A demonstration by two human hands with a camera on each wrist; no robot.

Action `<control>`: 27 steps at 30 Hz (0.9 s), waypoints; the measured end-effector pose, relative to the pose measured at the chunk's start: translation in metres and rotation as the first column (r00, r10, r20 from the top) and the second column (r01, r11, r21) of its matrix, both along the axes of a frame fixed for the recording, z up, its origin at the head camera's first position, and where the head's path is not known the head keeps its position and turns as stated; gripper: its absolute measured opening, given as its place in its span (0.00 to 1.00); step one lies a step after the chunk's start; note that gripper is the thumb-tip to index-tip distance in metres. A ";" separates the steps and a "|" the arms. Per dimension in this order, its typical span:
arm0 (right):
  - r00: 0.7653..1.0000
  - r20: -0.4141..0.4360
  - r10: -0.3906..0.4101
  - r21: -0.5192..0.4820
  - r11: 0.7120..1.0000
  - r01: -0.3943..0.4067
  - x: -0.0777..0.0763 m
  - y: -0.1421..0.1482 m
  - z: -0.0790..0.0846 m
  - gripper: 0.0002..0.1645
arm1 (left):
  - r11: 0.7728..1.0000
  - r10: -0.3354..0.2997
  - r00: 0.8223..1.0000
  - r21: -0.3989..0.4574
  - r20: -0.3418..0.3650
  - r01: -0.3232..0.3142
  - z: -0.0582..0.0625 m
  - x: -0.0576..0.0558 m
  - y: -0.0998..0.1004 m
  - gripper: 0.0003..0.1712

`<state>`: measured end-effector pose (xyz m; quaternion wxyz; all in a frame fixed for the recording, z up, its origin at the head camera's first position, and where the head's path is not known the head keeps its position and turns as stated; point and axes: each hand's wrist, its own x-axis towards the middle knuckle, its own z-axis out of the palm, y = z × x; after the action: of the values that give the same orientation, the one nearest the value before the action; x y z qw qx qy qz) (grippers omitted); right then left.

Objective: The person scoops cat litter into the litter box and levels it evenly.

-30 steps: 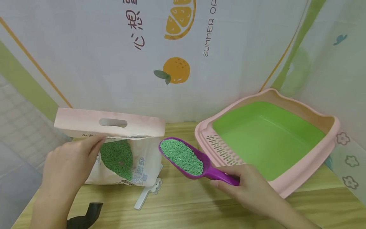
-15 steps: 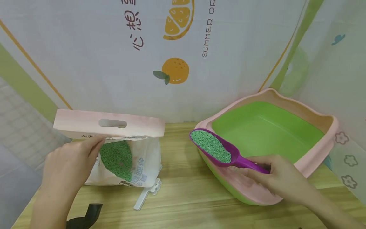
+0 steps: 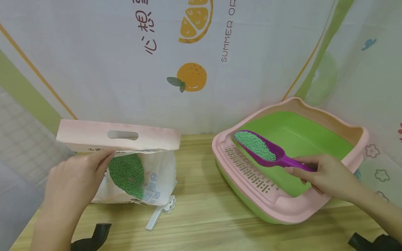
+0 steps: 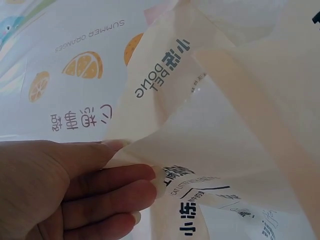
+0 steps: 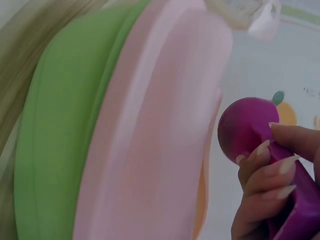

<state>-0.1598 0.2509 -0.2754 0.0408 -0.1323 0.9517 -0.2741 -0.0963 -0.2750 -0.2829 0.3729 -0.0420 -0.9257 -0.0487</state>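
Note:
My right hand grips the handle of a purple scoop heaped with green litter pellets. The scoop is held level above the litter box, which has a green base, a pink rim and a slotted step. In the right wrist view the fingers wrap the purple handle beside the pink rim. On the left, my left hand pinches the edge of an opened cat litter bag. Green pellets show through the bag's opening. In the left wrist view, thumb and fingers hold the bag's edge.
A small white slotted tool lies on the wooden table by the bag. Black curved pieces show at the bottom left and bottom right. A printed curtain hangs behind the table.
My right hand has carried the loaded scoop rightward and slightly up, from beside the bag to over the litter box. The left hand keeps its place on the bag.

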 end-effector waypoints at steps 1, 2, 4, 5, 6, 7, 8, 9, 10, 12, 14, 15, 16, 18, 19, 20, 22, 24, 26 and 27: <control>1.000 -0.006 -0.001 0.010 1.000 0.001 -0.002 0.003 0.001 0.23 | 1.000 -0.002 1.000 -0.002 -0.003 0.002 0.000 0.000 0.000 0.05; 1.000 -0.008 -0.003 0.019 1.000 0.003 -0.004 0.005 0.002 0.23 | 1.000 -0.002 1.000 -0.004 -0.005 0.002 0.000 0.000 0.000 0.05; 1.000 -0.010 -0.002 0.034 0.999 0.002 -0.007 0.011 0.003 0.20 | 1.000 -0.004 1.000 -0.005 -0.008 0.004 0.000 0.000 0.000 0.05; 1.000 -0.006 -0.003 0.040 0.999 0.003 -0.008 0.013 0.004 0.20 | 1.000 -0.008 1.000 -0.006 -0.014 0.008 0.000 0.000 0.000 0.05; 1.000 -0.006 -0.003 0.045 0.999 0.003 -0.010 0.016 0.005 0.19 | 1.000 -0.010 1.000 -0.005 -0.016 0.009 0.000 0.000 0.000 0.06; 1.000 -0.007 -0.001 0.053 0.999 0.002 -0.011 0.019 0.005 0.18 | 1.000 -0.012 1.000 -0.004 -0.016 0.011 0.000 0.000 0.000 0.06; 1.000 -0.010 -0.001 0.062 0.998 0.001 -0.013 0.022 0.006 0.17 | 1.000 -0.010 1.000 -0.002 -0.010 0.010 0.000 0.000 0.000 0.06; 1.000 -0.012 0.000 0.070 0.998 0.001 -0.015 0.024 0.006 0.17 | 1.000 -0.011 1.000 -0.001 -0.007 0.011 0.000 0.000 0.000 0.06; 1.000 -0.016 -0.001 0.079 0.997 0.002 -0.016 0.026 0.006 0.17 | 1.000 -0.009 1.000 0.001 -0.002 0.009 0.000 -0.001 0.000 0.07; 1.000 -0.029 0.000 0.098 0.995 0.003 -0.021 0.031 0.006 0.17 | 1.000 -0.004 1.000 0.006 0.010 0.003 0.000 -0.001 0.000 0.08; 0.999 -0.038 -0.005 0.116 0.993 0.010 -0.026 0.035 0.007 0.20 | 1.000 0.000 1.000 0.006 0.016 -0.001 0.001 -0.001 -0.001 0.08; 0.999 -0.039 -0.009 0.123 0.992 0.014 -0.029 0.038 0.007 0.22 | 1.000 0.000 1.000 0.006 0.015 0.000 0.001 -0.001 -0.001 0.08; 0.999 -0.041 -0.013 0.133 0.991 0.018 -0.031 0.040 0.008 0.24 | 1.000 0.001 1.000 0.006 0.016 -0.001 0.001 -0.001 -0.001 0.08; 0.999 -0.025 -0.028 0.144 0.989 0.032 -0.035 0.046 0.009 0.26 | 1.000 0.001 1.000 0.002 0.015 -0.001 0.001 -0.001 -0.001 0.08; 0.999 -0.016 -0.032 0.147 0.989 0.034 -0.037 0.048 0.009 0.26 | 1.000 0.000 1.000 0.002 0.016 0.000 0.001 -0.001 -0.001 0.08; 0.999 -0.007 -0.038 0.152 0.988 0.039 -0.039 0.051 0.010 0.26 | 1.000 -0.001 1.000 0.002 0.018 0.001 0.001 -0.001 -0.001 0.08; 0.999 0.005 -0.046 0.159 0.986 0.045 -0.043 0.056 0.010 0.22 | 1.000 -0.001 1.000 0.000 0.022 0.001 0.001 -0.001 -0.001 0.09; 0.998 0.006 -0.055 0.162 0.985 0.054 -0.046 0.060 0.011 0.21 | 1.000 -0.004 1.000 0.000 0.019 0.004 0.001 -0.001 -0.001 0.09; 0.999 -0.009 -0.049 0.174 0.984 0.050 -0.048 0.064 0.012 0.20 | 1.000 -0.006 1.000 0.001 0.016 0.006 0.001 -0.001 -0.001 0.09; 0.999 -0.012 -0.047 0.175 0.983 0.048 -0.049 0.066 0.012 0.20 | 1.000 -0.007 1.000 0.002 0.015 0.007 0.001 -0.001 -0.001 0.09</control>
<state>-0.2088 0.3172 -0.2634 0.0420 -0.1063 0.9752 -0.1895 -0.0974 -0.2760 -0.2822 0.3659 -0.0445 -0.9282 -0.0512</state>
